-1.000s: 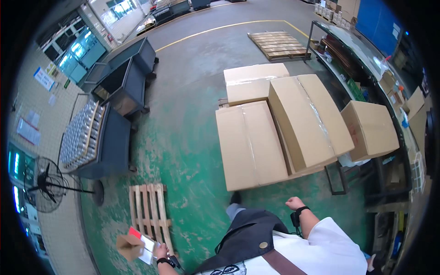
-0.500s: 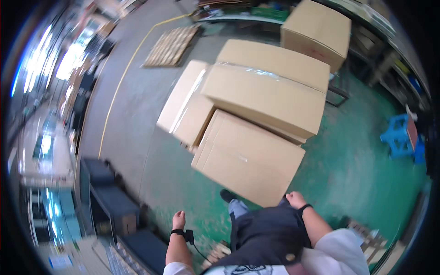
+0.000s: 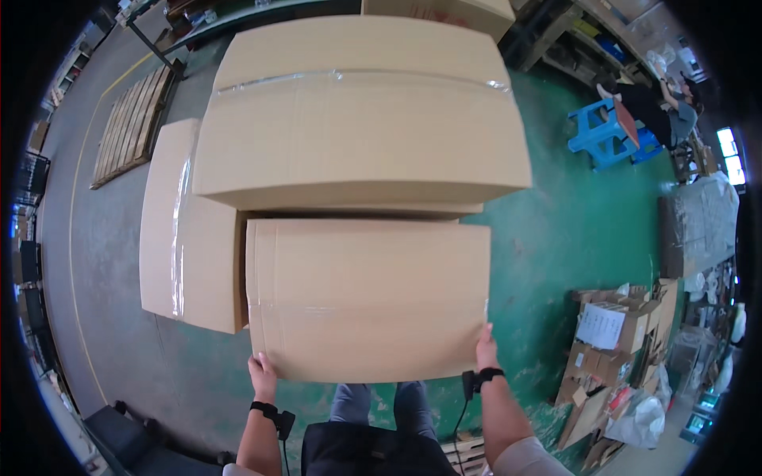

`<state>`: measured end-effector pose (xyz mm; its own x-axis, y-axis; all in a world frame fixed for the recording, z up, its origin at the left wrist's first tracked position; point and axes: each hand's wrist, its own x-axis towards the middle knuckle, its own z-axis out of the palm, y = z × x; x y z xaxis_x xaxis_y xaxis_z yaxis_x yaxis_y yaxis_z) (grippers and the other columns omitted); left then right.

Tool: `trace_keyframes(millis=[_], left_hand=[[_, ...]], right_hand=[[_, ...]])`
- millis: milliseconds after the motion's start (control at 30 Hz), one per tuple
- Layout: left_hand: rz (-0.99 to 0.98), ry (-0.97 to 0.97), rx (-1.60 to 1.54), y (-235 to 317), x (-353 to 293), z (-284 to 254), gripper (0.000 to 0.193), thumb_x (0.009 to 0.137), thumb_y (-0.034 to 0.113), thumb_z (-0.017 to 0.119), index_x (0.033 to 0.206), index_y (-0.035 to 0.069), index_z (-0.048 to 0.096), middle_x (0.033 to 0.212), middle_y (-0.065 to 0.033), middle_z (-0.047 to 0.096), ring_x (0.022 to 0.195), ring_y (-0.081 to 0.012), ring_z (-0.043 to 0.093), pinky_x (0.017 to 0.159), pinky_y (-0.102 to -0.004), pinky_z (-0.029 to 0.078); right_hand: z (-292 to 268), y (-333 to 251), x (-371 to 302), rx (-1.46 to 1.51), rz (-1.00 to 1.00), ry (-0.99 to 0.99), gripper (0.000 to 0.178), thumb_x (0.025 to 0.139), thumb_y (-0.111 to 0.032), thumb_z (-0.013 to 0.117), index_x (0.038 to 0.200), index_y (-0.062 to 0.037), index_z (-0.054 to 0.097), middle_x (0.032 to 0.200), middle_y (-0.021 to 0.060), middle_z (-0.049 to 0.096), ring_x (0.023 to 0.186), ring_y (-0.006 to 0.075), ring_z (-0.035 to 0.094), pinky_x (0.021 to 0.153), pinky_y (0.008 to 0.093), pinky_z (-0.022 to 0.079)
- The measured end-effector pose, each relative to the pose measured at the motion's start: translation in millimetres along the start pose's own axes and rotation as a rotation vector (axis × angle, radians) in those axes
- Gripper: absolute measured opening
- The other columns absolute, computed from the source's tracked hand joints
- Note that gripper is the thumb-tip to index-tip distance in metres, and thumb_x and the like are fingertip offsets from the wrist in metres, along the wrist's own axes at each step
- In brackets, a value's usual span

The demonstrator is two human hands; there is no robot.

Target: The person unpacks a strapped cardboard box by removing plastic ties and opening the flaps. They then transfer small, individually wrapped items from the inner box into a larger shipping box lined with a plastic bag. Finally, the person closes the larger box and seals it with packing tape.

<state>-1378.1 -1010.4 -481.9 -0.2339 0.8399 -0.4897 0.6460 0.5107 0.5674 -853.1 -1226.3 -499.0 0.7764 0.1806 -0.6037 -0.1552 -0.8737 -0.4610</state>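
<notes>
A brown cardboard box [image 3: 369,278] with a flat top stands right in front of me. My left hand [image 3: 262,374] grips its near left corner, the thumb over the edge. On the right side edge, close to the near corner, my right hand [image 3: 486,349] has hold of the same box; part of its fingers is hidden behind the cardboard. Just beyond stands a larger taped cardboard box [image 3: 357,131], its top higher. A third taped box [image 3: 194,246] sits along the left side. Each wrist wears a black strap with a small device and cable.
Far left lies a wooden pallet [image 3: 135,119] beside a yellow floor line. Blue stools [image 3: 603,135] and a seated person [image 3: 659,111] are at the right. Flattened cardboard and scrap [image 3: 611,349] pile up near right. Another box [image 3: 444,9] stands at the back. Dark carts [image 3: 135,444] stand lower left.
My view has turned and come closer to the boxes. Both hands, held apart at my sides before, now grip the near box.
</notes>
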Motion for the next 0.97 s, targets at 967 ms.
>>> trace_keyframes(millis=[967], left_hand=[[-0.182,-0.099,-0.235,-3.9,-64.9,10.1,0.032,0.097,0.029,0.053,0.115,0.004,0.045,0.099,-0.0042,0.058,0.088,-0.0098,0.052,0.081,-0.0267,0.044]], right_hand=[[-80.4,151.1,98.6,0.141,0.391,-0.716,0.064,0.089,-0.056,0.049,0.127,-0.0049,0.053,0.107,0.0156,0.065,0.092,0.0258,0.063,0.08,0.0396,0.051]])
